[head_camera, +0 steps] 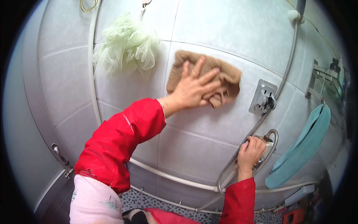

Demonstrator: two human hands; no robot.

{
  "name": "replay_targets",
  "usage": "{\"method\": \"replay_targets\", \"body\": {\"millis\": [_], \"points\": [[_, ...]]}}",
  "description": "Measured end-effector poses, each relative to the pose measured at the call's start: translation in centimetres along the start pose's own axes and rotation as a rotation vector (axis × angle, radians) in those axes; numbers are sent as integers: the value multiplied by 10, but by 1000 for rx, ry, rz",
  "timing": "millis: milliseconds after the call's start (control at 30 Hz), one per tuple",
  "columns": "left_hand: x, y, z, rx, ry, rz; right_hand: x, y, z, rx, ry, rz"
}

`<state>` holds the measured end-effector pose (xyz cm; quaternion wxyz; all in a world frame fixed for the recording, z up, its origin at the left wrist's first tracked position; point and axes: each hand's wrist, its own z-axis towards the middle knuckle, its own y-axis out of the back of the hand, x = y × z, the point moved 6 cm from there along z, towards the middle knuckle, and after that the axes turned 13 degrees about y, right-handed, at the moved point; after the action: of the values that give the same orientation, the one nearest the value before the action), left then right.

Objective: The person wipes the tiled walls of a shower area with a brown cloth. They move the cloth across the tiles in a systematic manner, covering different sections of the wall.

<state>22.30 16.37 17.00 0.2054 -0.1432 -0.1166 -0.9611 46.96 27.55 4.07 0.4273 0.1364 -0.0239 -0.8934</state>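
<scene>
My left hand (pixel 195 84), fingers spread, presses a brown towelling cloth (pixel 179 64) flat against the grey tiled wall (pixel 212 30). One lower corner of the cloth is folded and crumpled; the hand is slightly blurred. Lower right, my right hand (pixel 251 152) is closed at the shower mixer tap (pixel 269 144), mostly covering it, so its exact hold on the tap body is hidden. A ribbed metal shower hose (pixel 274 156) loops from the tap beside that hand. Red sleeve covers (pixel 120 142) are on both forearms.
A pale green mesh bath puff (pixel 125 47) hangs left of the cloth. Right of it is a metal wall bracket (pixel 263 96); further right, a teal towel (pixel 302 148) hangs below a rack (pixel 321 75). White pipes (pixel 173 176) run along the lower wall.
</scene>
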Motion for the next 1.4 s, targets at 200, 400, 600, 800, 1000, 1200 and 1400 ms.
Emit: {"method": "replay_targets", "body": {"millis": [200,400,600,800,1000,1200,1400], "points": [[101,32,122,-262,328,129,2,-4,2,18,-1,-103],[122,47,137,-86,561,184,7,-6,3,27,14,-73],[68,0,1,-141,415,67,-7,-5,-3,43,18,-97],[5,-19,-217,20,393,-77,4,-9,0,37,23,-81],[48,-25,-281,235,458,16,4,-7,0,28,67,-129],[209,23,-235,-90,980,19,2,-5,1,32,61,-165],[235,7,-299,-285,1211,34,6,-12,2,25,42,-164]]}}
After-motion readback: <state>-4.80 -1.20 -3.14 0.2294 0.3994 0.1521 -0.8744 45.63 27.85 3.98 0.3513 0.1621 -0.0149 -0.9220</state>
